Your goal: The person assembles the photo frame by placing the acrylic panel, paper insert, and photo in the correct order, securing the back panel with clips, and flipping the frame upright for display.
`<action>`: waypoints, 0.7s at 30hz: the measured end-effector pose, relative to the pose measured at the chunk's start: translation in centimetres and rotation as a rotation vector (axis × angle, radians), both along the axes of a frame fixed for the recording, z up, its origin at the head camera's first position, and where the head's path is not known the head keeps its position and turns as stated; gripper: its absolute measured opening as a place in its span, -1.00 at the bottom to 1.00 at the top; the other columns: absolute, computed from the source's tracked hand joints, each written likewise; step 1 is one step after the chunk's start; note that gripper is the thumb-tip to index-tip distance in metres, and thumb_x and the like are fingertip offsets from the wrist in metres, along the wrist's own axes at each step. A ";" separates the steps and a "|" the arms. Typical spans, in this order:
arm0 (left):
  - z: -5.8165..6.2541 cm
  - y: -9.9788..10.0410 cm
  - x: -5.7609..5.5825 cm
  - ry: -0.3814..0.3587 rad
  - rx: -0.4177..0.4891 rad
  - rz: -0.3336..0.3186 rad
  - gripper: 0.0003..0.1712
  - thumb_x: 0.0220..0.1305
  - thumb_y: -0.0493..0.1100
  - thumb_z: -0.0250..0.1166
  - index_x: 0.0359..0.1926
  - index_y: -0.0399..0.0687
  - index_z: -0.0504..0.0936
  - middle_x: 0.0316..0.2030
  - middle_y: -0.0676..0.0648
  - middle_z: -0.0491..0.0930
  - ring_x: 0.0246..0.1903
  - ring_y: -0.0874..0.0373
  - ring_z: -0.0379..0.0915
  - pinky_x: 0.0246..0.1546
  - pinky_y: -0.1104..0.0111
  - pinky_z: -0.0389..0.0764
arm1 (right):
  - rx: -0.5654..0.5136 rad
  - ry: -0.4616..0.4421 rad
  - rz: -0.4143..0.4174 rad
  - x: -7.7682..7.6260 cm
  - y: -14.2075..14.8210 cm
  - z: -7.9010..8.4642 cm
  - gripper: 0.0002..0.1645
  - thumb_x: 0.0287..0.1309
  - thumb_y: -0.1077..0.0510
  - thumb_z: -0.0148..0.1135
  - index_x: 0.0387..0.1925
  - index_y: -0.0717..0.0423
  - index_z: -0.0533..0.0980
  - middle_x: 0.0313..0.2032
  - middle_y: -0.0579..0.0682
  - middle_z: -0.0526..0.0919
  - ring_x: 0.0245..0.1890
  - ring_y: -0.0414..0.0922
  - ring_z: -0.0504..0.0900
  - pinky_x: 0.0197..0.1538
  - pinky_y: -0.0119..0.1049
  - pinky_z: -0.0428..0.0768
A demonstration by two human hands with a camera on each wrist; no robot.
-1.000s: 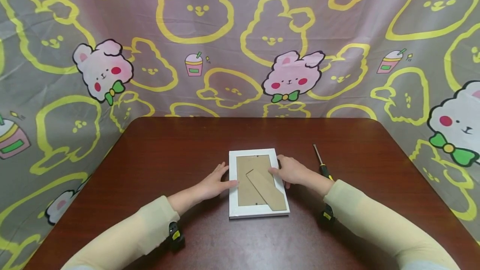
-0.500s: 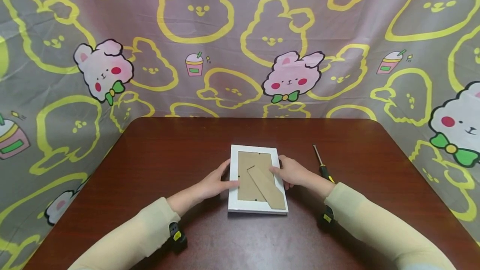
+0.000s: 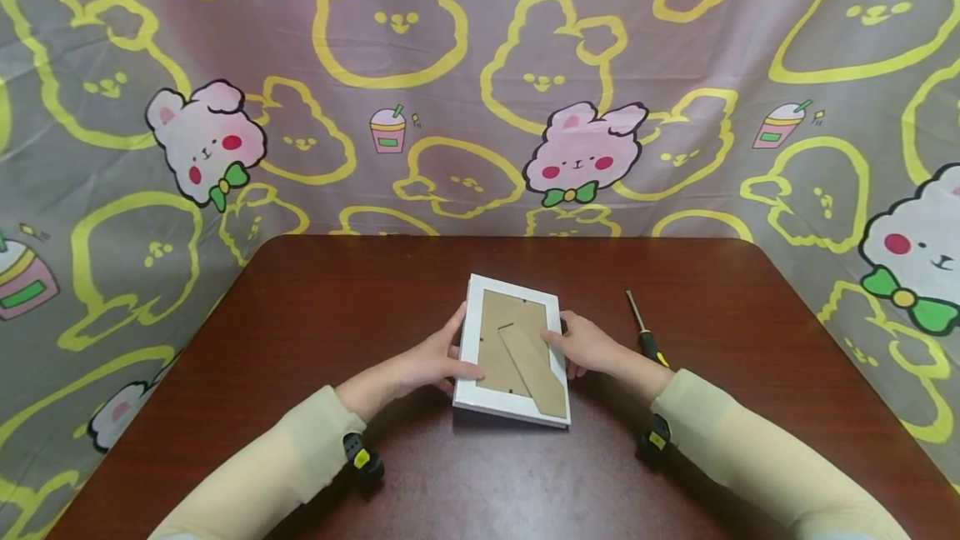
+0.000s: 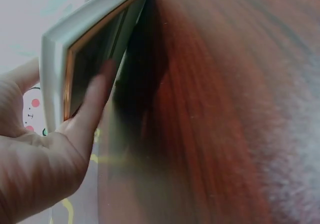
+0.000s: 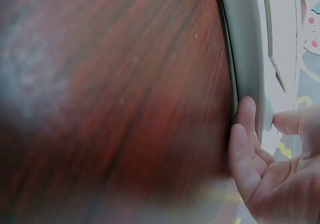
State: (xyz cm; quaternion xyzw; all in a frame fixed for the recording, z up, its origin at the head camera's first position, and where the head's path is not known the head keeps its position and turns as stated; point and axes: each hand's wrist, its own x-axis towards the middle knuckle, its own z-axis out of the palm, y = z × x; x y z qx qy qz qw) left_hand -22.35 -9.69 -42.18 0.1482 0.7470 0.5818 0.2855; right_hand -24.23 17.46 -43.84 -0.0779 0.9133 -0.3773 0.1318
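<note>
A white picture frame [image 3: 491, 357] is held back side up over the table, its brown backing board and slanted stand flap [image 3: 531, 365] showing in the head view. My left hand [image 3: 431, 357] grips the left side, thumb on the back and fingers reaching under. From the left wrist, the frame [image 4: 54, 69] is tilted, with its dark, gold-lined front side facing down and a finger along it. On the opposite side my right hand [image 3: 588, 344] pinches the border. The right wrist view has its curled fingertips [image 5: 245, 111] under the frame's edge [image 5: 245, 39], thumb on the back.
A screwdriver [image 3: 645, 340] with a black and yellow handle lies on the dark red table [image 3: 360, 290], right of the frame and behind the right forearm. A patterned cloth [image 3: 465, 65] with cartoon rabbits hangs behind and at both sides.
The frame has tilted up, its left side rising most, and turned slightly clockwise. My left hand has moved upward with it, fingers now further under; the right hand has barely moved.
</note>
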 end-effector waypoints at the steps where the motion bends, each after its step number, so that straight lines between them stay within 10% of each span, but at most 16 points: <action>1: 0.2 0.0 0.0 -0.005 0.005 0.001 0.27 0.18 -0.33 0.37 0.52 0.13 -0.44 -0.26 -0.25 0.63 -0.34 0.02 0.63 -0.44 0.16 0.66 | -0.011 0.004 0.002 0.0 0.0 0.0 -0.32 0.39 0.07 0.08 0.29 0.46 0.14 -0.67 0.05 0.54 -0.78 -0.12 0.53 -0.68 -0.27 0.51; 10: 1.9 0.2 0.0 0.055 0.065 0.020 0.22 0.22 -0.41 0.30 0.53 0.23 -0.39 -0.33 -0.27 0.64 -0.36 -0.02 0.64 -0.45 0.09 0.66 | -0.115 0.019 -0.014 0.1 -0.3 0.7 -0.31 0.40 0.07 0.07 0.31 0.44 0.09 -0.64 0.04 0.56 -0.75 -0.10 0.54 -0.64 -0.23 0.54; 21: 4.4 -0.1 -0.1 0.141 0.053 0.080 -0.27 0.21 -0.41 0.29 0.33 -0.39 0.14 -0.23 -0.31 0.65 -0.32 -0.03 0.65 -0.36 0.11 0.67 | -0.187 0.023 -0.007 -0.6 -0.7 2.0 -0.27 0.40 0.06 0.07 0.37 0.38 0.04 -0.56 0.05 0.61 -0.70 -0.08 0.58 -0.60 -0.25 0.52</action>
